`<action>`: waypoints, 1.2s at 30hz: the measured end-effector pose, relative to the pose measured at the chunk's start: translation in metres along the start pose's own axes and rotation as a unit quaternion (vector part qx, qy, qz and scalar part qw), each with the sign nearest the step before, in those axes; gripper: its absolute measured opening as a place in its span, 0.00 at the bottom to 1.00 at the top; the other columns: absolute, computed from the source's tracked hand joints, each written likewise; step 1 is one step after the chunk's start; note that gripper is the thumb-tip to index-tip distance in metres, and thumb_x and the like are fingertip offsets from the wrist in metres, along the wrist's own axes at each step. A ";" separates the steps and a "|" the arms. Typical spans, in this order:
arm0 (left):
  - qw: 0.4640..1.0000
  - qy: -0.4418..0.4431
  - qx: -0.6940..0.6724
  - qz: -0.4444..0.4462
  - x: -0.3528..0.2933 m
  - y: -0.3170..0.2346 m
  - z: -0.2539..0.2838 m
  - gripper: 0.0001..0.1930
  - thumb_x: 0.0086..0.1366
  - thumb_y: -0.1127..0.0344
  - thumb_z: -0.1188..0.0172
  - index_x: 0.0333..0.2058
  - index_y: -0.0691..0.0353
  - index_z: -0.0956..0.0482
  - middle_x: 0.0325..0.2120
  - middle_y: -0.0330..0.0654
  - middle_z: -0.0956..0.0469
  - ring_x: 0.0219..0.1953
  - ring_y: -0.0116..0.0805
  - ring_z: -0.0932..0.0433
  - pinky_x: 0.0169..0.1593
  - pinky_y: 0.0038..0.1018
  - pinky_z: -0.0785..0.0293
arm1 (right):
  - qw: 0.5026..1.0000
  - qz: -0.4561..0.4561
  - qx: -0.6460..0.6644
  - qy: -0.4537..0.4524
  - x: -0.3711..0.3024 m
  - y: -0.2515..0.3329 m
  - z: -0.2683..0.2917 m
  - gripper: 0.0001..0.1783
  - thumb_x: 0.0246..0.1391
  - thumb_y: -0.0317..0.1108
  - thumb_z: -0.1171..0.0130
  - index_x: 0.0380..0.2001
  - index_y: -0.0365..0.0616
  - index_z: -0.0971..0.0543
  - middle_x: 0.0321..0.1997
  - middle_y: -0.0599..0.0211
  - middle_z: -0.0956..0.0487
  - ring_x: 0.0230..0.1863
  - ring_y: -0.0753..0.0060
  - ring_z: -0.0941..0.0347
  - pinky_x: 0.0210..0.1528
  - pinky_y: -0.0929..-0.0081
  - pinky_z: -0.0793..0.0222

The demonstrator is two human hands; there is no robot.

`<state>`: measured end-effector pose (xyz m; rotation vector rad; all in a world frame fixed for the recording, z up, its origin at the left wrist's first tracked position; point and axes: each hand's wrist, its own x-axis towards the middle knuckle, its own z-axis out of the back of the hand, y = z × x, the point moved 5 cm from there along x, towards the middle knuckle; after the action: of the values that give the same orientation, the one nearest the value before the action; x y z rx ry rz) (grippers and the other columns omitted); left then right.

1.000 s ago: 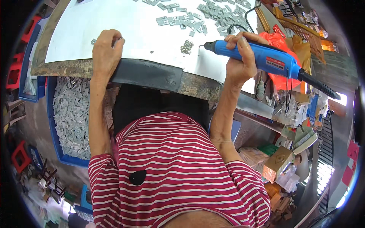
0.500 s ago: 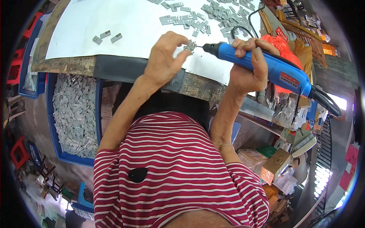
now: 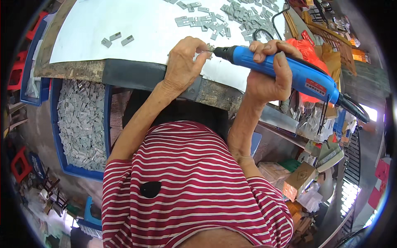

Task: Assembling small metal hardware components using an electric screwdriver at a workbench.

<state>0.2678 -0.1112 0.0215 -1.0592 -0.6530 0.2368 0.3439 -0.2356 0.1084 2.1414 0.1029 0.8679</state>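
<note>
My right hand point(image 3: 271, 70) is wrapped round a blue electric screwdriver point(image 3: 295, 74), which lies nearly level with its black nose and thin bit pointing left. At the bit's tip, the thumb and forefinger of my left hand point(image 3: 184, 62) come together in a pinch; whatever is between them is too small to make out. Just behind the fingertips, a little heap of tiny metal parts, probably screws point(image 3: 210, 46), shows in part on the white sheet point(image 3: 144, 25). Three small grey blocks point(image 3: 127, 40), like metal pencil sharpeners, lie to the left.
Many more grey blocks point(image 3: 248, 18) are spread over the far right of the sheet, beside a black cable point(image 3: 273, 20). Below the wooden table's edge point(image 3: 78, 71), a blue crate point(image 3: 53, 124) is full of similar pieces. A red plastic bag point(image 3: 304, 51) sits right of the screwdriver.
The screwdriver has shifted slightly left, bringing its bit to my left fingertips. My left hand has moved a little right, its thumb and forefinger now closer together over the heap.
</note>
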 end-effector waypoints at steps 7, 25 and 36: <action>1.000 0.009 -0.008 0.019 -0.002 0.008 -0.002 0.06 0.50 0.74 0.41 0.29 0.68 0.25 0.22 0.40 0.25 0.22 0.24 0.31 0.27 0.20 0.33 | 0.999 0.003 0.038 -0.023 0.001 -0.002 0.000 0.14 0.43 0.21 0.50 0.38 0.33 0.33 0.24 0.52 0.28 0.21 0.65 0.31 0.34 0.61 0.33; 0.997 0.060 -0.045 0.028 -0.004 0.005 0.001 0.07 0.51 0.72 0.41 0.31 0.65 0.24 0.24 0.38 0.26 0.26 0.24 0.30 0.31 0.20 0.32 | 0.999 -0.034 0.003 -0.023 -0.002 -0.002 0.001 0.13 0.44 0.28 0.51 0.37 0.38 0.29 0.27 0.56 0.30 0.23 0.67 0.35 0.37 0.58 0.40; 0.998 0.043 -0.035 0.015 -0.004 0.002 0.004 0.09 0.51 0.72 0.41 0.32 0.66 0.25 0.25 0.39 0.27 0.26 0.25 0.30 0.31 0.20 0.32 | 0.999 -0.027 -0.011 -0.030 -0.001 -0.002 0.003 0.13 0.44 0.28 0.50 0.36 0.37 0.29 0.27 0.57 0.30 0.23 0.67 0.35 0.36 0.58 0.40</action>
<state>0.2628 -0.1088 0.0193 -1.1419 -0.5717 0.1950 0.3455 -0.2368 0.1056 2.1330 0.1207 0.7688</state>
